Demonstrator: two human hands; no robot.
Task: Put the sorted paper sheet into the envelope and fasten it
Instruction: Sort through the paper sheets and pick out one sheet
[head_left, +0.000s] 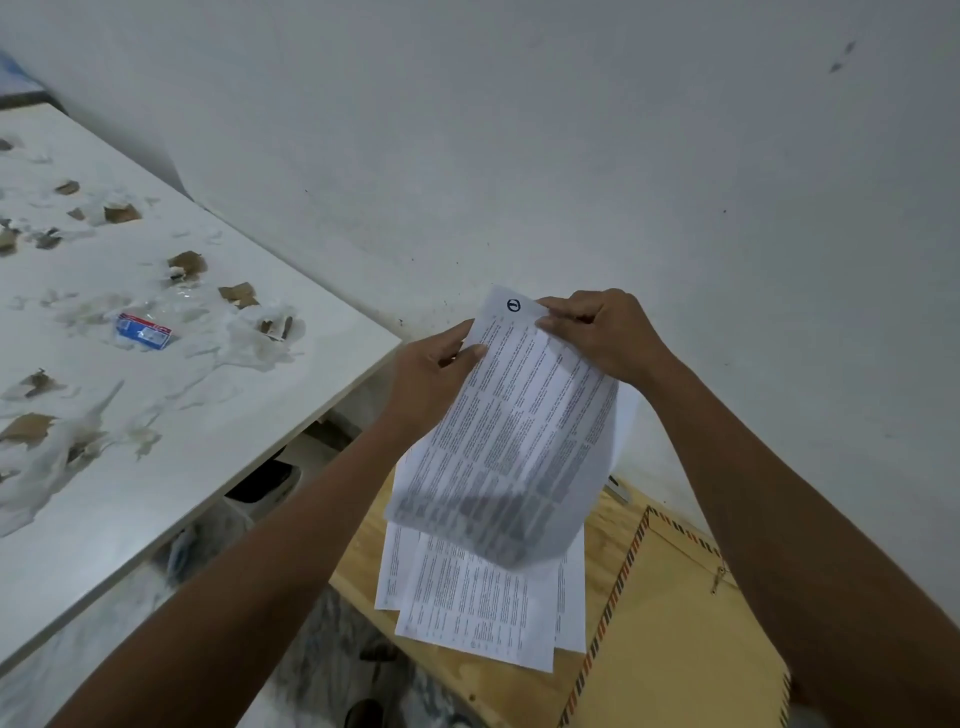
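White wall (571, 130) fills the upper frame; white table (171, 431) runs along the left, littered with torn brown and white scraps and one small blue packet (143, 331). Centre frame: printed paper sheet (511, 431) held up in the air, its lower edge blurred. Left hand (434, 371) pinches the sheet's left edge near the top, thumb on the printed face. Right hand (605, 332) grips the top right corner, fingers curled over it. Lower centre: more printed sheets (478, 603) lie loosely stacked on a wooden board (358, 551). Lower right: tan envelope (670, 639) with striped border lies flat on the board, just beside the stack.
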